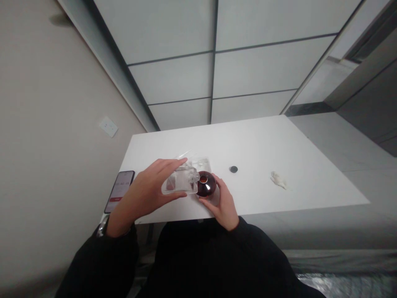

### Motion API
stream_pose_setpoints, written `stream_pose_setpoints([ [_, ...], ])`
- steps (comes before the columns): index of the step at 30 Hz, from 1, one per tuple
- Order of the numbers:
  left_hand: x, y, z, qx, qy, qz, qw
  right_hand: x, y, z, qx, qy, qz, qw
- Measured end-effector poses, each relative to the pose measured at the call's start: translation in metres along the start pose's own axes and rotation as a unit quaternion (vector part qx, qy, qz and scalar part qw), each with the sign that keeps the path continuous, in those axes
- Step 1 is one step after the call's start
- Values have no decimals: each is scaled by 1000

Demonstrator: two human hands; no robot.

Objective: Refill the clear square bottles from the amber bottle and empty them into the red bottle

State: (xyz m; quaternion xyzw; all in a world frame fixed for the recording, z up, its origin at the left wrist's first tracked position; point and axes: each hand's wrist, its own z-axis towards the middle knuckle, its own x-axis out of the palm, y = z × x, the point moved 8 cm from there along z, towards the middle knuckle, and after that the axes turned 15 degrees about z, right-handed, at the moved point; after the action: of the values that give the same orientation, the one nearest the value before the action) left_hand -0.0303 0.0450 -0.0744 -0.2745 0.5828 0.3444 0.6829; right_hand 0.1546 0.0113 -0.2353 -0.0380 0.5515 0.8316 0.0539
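My left hand (155,186) is closed around a clear glass bottle (180,181), which lies tilted on its side with its neck pointing right. That neck meets the opening of a dark brown, round bottle (207,187); whether the two touch, I cannot tell. Around the right side of the brown bottle my right hand (222,203) is wrapped, near the table's front edge. Behind both bottles lies a clear plastic tray (203,164), partly covered by the glass bottle and my fingers. A small dark cap (233,169) rests to the right of my right hand.
A white table (248,140) stands against panelled doors. At its left edge lies a phone (119,190) with a lit screen. On the right is a crumpled whitish scrap (278,181). A wall socket (108,126) is on the left wall.
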Motion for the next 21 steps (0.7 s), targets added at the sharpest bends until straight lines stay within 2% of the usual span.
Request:
stream_pose_setpoints([
  [21,-14,-7,9,61,7,79,995,0,4,3,-3,9,5,1000],
])
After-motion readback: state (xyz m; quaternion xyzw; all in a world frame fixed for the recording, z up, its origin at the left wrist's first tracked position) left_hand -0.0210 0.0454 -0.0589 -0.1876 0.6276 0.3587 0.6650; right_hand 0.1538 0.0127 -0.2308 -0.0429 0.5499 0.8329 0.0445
